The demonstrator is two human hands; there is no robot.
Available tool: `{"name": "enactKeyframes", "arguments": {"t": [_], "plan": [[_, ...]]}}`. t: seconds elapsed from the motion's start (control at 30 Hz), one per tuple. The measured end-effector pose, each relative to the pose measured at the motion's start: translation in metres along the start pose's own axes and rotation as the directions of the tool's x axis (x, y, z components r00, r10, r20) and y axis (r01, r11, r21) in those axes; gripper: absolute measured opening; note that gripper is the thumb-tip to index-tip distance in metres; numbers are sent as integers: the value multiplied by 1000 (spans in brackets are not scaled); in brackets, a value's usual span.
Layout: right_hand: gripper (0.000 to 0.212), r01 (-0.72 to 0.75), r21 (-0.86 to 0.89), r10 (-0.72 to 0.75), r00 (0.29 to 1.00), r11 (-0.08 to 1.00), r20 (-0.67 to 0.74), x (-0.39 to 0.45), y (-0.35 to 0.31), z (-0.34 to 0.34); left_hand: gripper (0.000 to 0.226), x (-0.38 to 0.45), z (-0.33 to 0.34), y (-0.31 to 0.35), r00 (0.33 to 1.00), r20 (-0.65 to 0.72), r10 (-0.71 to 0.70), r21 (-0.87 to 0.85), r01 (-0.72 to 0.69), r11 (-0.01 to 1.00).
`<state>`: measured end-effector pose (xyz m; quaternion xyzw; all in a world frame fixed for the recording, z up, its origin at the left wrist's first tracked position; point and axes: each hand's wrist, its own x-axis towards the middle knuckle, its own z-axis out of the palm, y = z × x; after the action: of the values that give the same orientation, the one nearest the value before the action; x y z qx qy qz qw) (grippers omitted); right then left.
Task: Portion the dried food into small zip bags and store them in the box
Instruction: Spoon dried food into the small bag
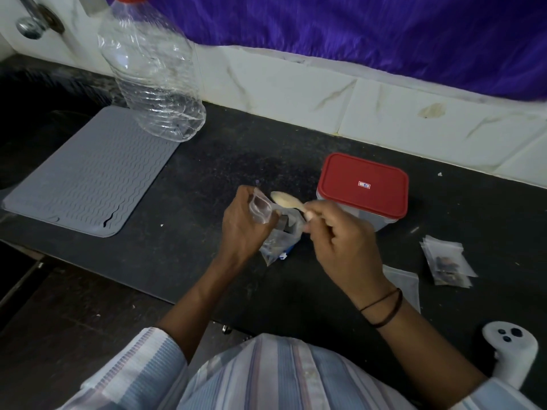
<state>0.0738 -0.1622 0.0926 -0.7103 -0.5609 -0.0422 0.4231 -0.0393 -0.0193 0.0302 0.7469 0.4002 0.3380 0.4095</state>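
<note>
Your left hand (244,223) pinches the mouth of a small zip bag (262,210), fingers curled round its clear top. Your right hand (340,247) grips the handle of a pale spoon (288,200), whose bowl lies just beside the small bag's opening, between your two hands. Below both hands stands a larger clear bag of dried food (279,242), resting on the dark counter (207,173). Just behind your right hand sits the box (362,190), its red lid closed. To the right, well apart from the hands, lie filled zip bags (448,263) in a small pile; an empty one (404,284) lies near your right wrist. A grey mat (85,173) and a clear bottle (151,75) stand at left.
</note>
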Motion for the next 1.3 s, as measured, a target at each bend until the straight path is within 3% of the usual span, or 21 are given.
{"name": "enactKeyframes", "arguments": {"t": [0.1, 0.2, 0.27, 0.4, 0.5, 0.6, 0.77, 0.87, 0.97, 1.1, 1.2, 1.3], "plan": [[12, -292, 143, 296, 955, 946, -4, 0, 17, 1, 34, 3, -3, -10, 986, -22, -164, 4, 164, 986], [11, -449, 24, 440, 885, 893, 152, -6, 34, 14, 40, 4, -2, -16, 919, 32, -392, -11, 393, 920], [11, -445, -84, 452, 867, 892, 208, -9, 42, 23, 42, 4, 0, -19, 866, 33, -500, -35, 501, 865], [14, -409, -197, 449, 856, 891, 256, -5, 43, 34, 54, 2, 3, -19, 838, 21, -546, -26, 546, 837], [16, -341, -326, 442, 839, 882, 317, 0, 41, 40, 56, -1, 5, -18, 748, 128, -651, -104, 663, 742], [17, -331, -398, 472, 813, 856, 340, 2, 40, 44, 77, -5, 9, -19, 699, 210, -683, -138, 713, 687], [16, -398, -409, 534, 789, 821, 305, -5, 45, 50, 49, -9, 15, -9, 647, 279, -710, -194, 762, 618], [15, -448, -399, 572, 770, 800, 282, -13, 49, 51, 35, -11, 18, -1, 706, 234, -669, -247, 708, 661], [15, -487, -360, 589, 761, 796, 272, -21, 53, 50, 28, -16, 20, 3, 820, 97, -563, -248, 568, 784], [16, -555, -268, 614, 746, 787, 258, -35, 52, 54, 24, -23, 25, 6, 953, -36, -301, -55, 299, 953], [18, -629, -126, 640, 737, 767, 217, -46, 52, 58, 25, -23, 28, 8, 978, -46, -204, 33, 206, 978], [19, -743, 79, 716, 663, 664, 219, -49, 52, 58, 50, -21, 26, 6, 973, 10, -230, 99, 228, 969]]}}
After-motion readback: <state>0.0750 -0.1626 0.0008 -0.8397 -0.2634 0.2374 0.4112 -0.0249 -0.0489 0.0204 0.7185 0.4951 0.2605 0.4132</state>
